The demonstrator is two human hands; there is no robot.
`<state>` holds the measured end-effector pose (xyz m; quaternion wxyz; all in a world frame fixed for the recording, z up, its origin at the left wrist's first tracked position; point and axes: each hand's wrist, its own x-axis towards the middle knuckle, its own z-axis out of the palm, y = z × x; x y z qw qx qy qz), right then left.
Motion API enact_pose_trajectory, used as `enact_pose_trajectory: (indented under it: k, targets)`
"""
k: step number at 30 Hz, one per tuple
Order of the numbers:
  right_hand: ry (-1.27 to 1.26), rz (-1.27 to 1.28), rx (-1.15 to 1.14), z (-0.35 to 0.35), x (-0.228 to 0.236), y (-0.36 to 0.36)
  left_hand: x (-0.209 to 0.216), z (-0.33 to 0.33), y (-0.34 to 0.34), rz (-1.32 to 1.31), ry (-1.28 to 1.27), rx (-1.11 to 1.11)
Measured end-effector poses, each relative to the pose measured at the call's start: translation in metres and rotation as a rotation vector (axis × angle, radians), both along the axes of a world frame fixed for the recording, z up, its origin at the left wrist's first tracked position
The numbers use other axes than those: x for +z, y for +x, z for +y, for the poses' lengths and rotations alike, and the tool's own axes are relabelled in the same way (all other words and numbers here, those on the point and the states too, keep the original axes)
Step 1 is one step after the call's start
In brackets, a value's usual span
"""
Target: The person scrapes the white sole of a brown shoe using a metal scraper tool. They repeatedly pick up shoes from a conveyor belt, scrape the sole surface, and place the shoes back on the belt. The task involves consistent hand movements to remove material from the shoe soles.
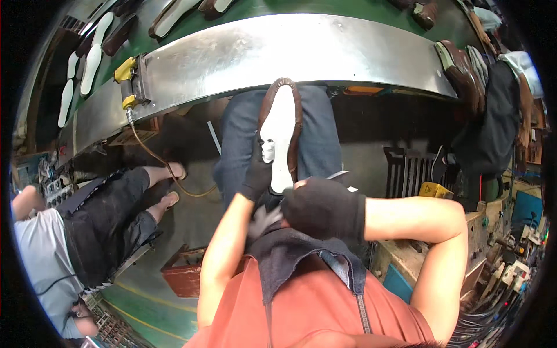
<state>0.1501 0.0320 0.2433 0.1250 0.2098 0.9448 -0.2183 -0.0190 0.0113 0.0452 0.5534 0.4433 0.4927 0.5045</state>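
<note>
A brown shoe (279, 130) lay sole-up on the seated person's lap, its pale insole board facing the camera and the brown upper wrapped round its rim. Its long axis ran near to far, the rounded toe pointing away toward the metal table edge (301, 49) and the heel lying toward the body. This placement appeared to brace the shoe against the thighs so that the underside stayed open to both hands.

The left hand (257, 174), in a black glove, was closed on the shoe's left flank near the waist, thumb across the sole, apparently to steady it. The right hand (322, 206), also gloved in black, was curled shut at the heel end; a thin pale blade-like piece (336, 174) projected from it to the far right, but what it was could not be told. A dark apron (290, 255) over an orange shirt lay beneath the hands.

Beyond the steel edge ran a green conveyor belt (243, 11) carrying further soles and shoes. A yellow plug with a cable (126, 69) hung at the left of the table. At the near left sat a second person (87, 226) in dark shorts and sandals. More brown shoes (461, 72) stood at the far right.
</note>
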Motion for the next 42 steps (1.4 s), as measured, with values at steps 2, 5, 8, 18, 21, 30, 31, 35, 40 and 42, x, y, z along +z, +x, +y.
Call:
enact_pose_trajectory:
  k: [2,5,8,18,21,30,31,35,40,42]
  targets:
    - [-0.252,0.312,0.091,0.011,-0.040,0.011,-0.025,-0.005,-0.032,0.738,0.505,0.042]
    - [-0.579,0.036,-0.499,0.031,-0.063,0.053,0.030,0.012,-0.014,-0.253,-0.209,-0.104]
    - [-0.688,0.126,-0.806,0.013,-0.053,0.103,0.022,0.011,0.005,0.059,-0.112,0.038]
    - [-0.064,0.593,-0.002,0.025,0.006,0.024,0.093,0.015,-0.003,-0.027,-0.071,-0.218]
    - [-0.172,0.371,-0.277,0.032,-0.048,0.052,0.083,0.017,-0.033,0.827,0.339,-0.283]
    - [-0.657,0.344,-0.938,-0.006,-0.033,0.076,0.047,0.024,0.014,0.007,-0.077,-0.022]
    - [-0.570,0.445,-0.828,0.004,-0.015,0.063,0.045,0.025,0.011,-0.037,-0.113,-0.036]
    - [-0.178,0.694,-0.504,0.038,-0.034,0.044,0.074,0.019,0.007,0.012,-0.257,-0.256]
    - [-0.371,0.472,-0.836,0.017,-0.039,0.048,0.065,0.006,-0.003,0.110,-0.131,-0.170]
    - [-0.730,0.553,-1.148,-0.018,-0.080,0.064,0.073,0.014,0.000,0.120,-0.039,-0.167]
